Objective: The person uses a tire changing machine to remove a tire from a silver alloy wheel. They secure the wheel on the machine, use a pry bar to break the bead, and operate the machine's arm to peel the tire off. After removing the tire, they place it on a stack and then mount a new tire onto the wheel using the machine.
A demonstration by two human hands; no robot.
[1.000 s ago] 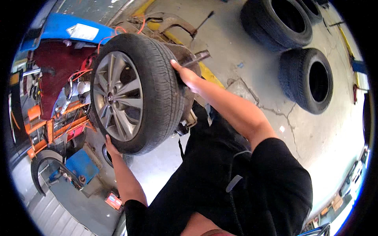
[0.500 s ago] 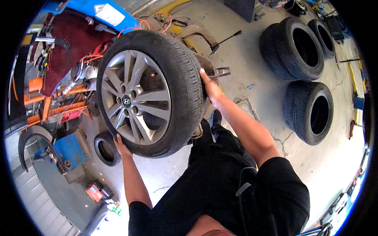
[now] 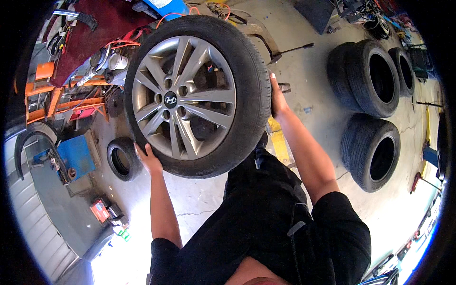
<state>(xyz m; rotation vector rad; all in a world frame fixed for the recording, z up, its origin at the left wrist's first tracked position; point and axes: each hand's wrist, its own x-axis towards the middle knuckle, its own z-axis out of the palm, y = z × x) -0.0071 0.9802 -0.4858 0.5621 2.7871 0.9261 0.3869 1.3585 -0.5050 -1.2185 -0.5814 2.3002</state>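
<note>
I hold a car wheel (image 3: pixel 206 98), a black tire on a silver alloy rim with paired spokes, up in front of my body. Its outer face is turned toward me. At the lower left, my left hand (image 3: pixel 149 160) grips the tire's edge, thumb and fingers partly showing. My right hand (image 3: pixel 278 99) presses against the tread on the right side, with its other fingers hidden behind the tire. Part of the tire-changing machine (image 3: pixel 262 40), with its metal arm, shows just behind the wheel.
Several loose tires (image 3: pixel 375 78) stand on the concrete floor to the right, one pair (image 3: pixel 373 152) nearer me. A single tire (image 3: pixel 121 159) lies at left. An orange rack (image 3: pixel 61 104) and a dark red panel (image 3: pixel 104 35) are at the upper left.
The wheel has shifted right and slightly upward in view, its face turned more squarely toward me. Both hands have moved with it and keep their grip.
</note>
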